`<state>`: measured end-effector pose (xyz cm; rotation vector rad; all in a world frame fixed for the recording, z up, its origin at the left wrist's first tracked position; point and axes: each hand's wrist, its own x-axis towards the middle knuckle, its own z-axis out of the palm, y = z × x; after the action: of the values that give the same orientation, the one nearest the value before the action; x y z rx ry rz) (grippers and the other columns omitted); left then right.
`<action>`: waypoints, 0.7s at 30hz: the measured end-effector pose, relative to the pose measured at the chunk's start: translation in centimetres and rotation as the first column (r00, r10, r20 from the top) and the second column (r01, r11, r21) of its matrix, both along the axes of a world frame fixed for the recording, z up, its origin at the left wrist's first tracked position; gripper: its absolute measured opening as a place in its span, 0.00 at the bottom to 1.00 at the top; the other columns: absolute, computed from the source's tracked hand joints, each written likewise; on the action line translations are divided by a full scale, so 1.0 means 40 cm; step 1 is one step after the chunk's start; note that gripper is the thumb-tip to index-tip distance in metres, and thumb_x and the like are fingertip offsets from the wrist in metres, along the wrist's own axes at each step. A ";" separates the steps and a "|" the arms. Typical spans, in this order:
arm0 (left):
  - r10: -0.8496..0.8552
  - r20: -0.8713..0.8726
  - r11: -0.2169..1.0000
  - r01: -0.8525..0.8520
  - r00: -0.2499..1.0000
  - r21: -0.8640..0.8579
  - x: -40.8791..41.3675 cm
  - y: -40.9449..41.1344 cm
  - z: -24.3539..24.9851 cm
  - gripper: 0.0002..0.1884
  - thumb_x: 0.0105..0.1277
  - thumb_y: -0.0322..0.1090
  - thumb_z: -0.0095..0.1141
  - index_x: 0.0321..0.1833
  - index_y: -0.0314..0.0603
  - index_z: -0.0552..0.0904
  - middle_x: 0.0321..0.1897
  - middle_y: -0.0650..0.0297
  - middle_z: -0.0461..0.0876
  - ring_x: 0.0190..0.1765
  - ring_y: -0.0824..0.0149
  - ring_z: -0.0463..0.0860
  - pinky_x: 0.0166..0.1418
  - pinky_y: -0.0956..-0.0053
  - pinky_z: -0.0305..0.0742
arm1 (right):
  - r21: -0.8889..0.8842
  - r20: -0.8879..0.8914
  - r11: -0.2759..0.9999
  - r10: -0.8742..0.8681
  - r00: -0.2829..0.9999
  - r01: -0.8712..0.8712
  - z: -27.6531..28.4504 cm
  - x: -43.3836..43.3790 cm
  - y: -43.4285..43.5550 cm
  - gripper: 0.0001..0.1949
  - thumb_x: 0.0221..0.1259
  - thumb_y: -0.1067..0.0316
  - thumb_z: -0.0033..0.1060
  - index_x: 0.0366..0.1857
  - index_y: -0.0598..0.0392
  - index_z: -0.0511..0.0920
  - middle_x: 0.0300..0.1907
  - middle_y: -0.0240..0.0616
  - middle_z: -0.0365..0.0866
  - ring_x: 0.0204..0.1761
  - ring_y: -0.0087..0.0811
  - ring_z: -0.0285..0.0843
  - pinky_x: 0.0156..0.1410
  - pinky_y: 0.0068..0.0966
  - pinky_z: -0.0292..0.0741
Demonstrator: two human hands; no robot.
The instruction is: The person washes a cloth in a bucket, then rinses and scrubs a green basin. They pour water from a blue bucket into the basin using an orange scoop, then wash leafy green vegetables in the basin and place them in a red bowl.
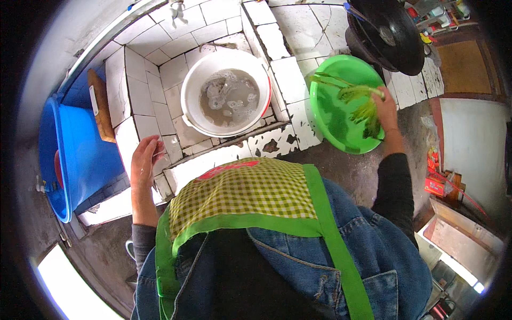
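My right hand point(387, 109) grips the pale stalk end of a leafy green vegetable point(362, 94) over a green plastic basin point(329, 134). Its leaves hang inside the basin, which stands at the right on the tiled ledge. To the left, my left hand point(146, 157) is raised beside the tiled sink point(167, 101), with fingers partly curled and nothing in them. A white plastic bucket point(191, 86) stands in the sink, holding cloudy water with bubbles on top and a whitish thing that I cannot make out.
A black wok point(408, 48) stands beyond the basin. Above the sink is a faucet point(176, 12). On the left are a large blue plastic tub point(86, 140) and a wooden board point(102, 110). A wooden box point(460, 236) is at lower right.
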<state>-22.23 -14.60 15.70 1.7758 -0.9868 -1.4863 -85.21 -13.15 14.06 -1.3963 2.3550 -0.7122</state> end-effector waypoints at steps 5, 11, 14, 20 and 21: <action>0.010 0.077 1.000 -0.011 0.997 0.021 -0.009 0.027 0.026 0.15 0.68 0.37 0.49 0.52 0.35 0.76 0.36 0.65 0.80 0.39 0.74 0.77 0.45 0.80 0.73 | 0.123 -0.294 0.966 -0.186 0.938 0.230 -0.405 -0.060 0.085 0.18 0.58 0.69 0.54 0.52 0.53 0.67 0.42 0.58 0.76 0.41 0.55 0.75 0.43 0.45 0.71; 0.022 0.128 0.996 -0.033 0.992 0.083 -0.010 0.075 0.025 0.15 0.68 0.37 0.49 0.52 0.35 0.76 0.36 0.65 0.80 0.38 0.74 0.77 0.45 0.80 0.73 | 0.206 0.092 0.969 0.119 0.989 -0.135 -0.381 0.074 0.025 0.18 0.58 0.73 0.49 0.54 0.58 0.65 0.45 0.58 0.75 0.47 0.55 0.75 0.52 0.44 0.72; 0.021 0.124 0.996 -0.032 0.992 0.087 -0.026 0.066 0.014 0.14 0.68 0.37 0.49 0.51 0.36 0.76 0.35 0.65 0.80 0.38 0.74 0.77 0.44 0.79 0.73 | 0.242 0.192 0.949 -0.250 0.949 0.201 -0.384 -0.025 0.032 0.19 0.59 0.72 0.47 0.56 0.57 0.63 0.46 0.58 0.75 0.46 0.56 0.75 0.52 0.45 0.72; -0.008 0.093 0.988 -0.006 0.996 0.157 -0.063 0.042 -0.008 0.14 0.68 0.37 0.48 0.51 0.37 0.76 0.35 0.66 0.80 0.38 0.75 0.77 0.43 0.80 0.73 | 0.332 -0.137 0.943 0.058 0.989 -0.010 -0.438 0.076 0.038 0.24 0.63 0.56 0.45 0.63 0.48 0.61 0.53 0.56 0.72 0.53 0.56 0.70 0.54 0.46 0.70; 0.000 0.093 0.990 -0.014 0.996 0.139 -0.064 0.040 -0.006 0.14 0.68 0.37 0.48 0.51 0.37 0.76 0.35 0.66 0.80 0.38 0.75 0.77 0.43 0.80 0.73 | 0.410 -0.110 0.911 0.007 0.994 0.039 -0.364 0.087 0.018 0.24 0.63 0.55 0.47 0.62 0.46 0.63 0.53 0.56 0.72 0.54 0.56 0.70 0.55 0.46 0.70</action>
<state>-24.81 -12.98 15.47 1.9612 -0.9406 -1.5126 -81.73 -12.42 -0.50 -1.2528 2.4148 -0.1233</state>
